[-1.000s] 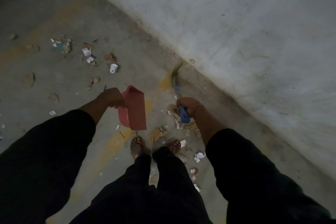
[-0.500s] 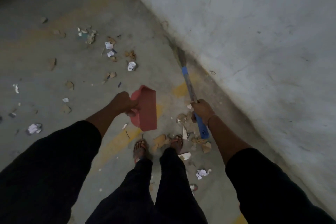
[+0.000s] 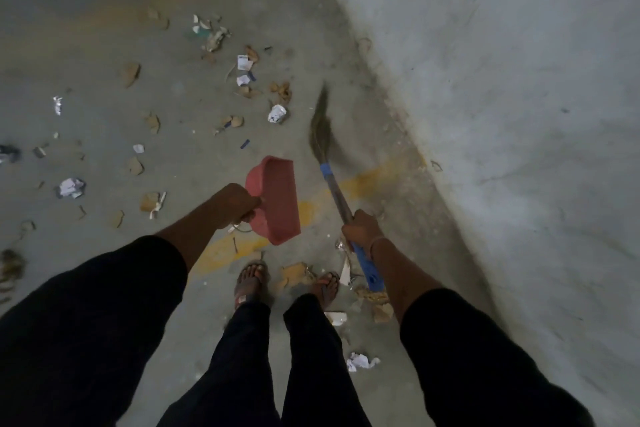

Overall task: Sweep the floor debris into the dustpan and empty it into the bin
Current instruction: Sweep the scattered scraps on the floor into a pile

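Scraps of paper and cardboard, the debris point(image 3: 242, 80), lie scattered over the concrete floor point(image 3: 86, 45), mostly ahead of my left hand and out to its left, with a crumpled white wad point(image 3: 277, 113) just ahead of the dustpan and more bits around my feet point(image 3: 251, 282), below my right hand. My left hand point(image 3: 233, 203) is closed round the handle of the pink dustpan point(image 3: 275, 198), which I hold up off the floor, tilted on edge, its open mouth turned toward my right hand. My right hand point(image 3: 362, 227) grips the broom point(image 3: 334, 191) on its shaft, just above the blue end that sticks out behind my wrist; the broom slants forward and a little leftward, its blurred bristle head point(image 3: 320, 128) out ahead of both hands, beyond the dustpan. A worn yellow line point(image 3: 363, 180) on the floor runs under and between the two hands. To the right of my right hand rises a pale, scuffed wall point(image 3: 502, 114). The bin isn't anywhere I can see.
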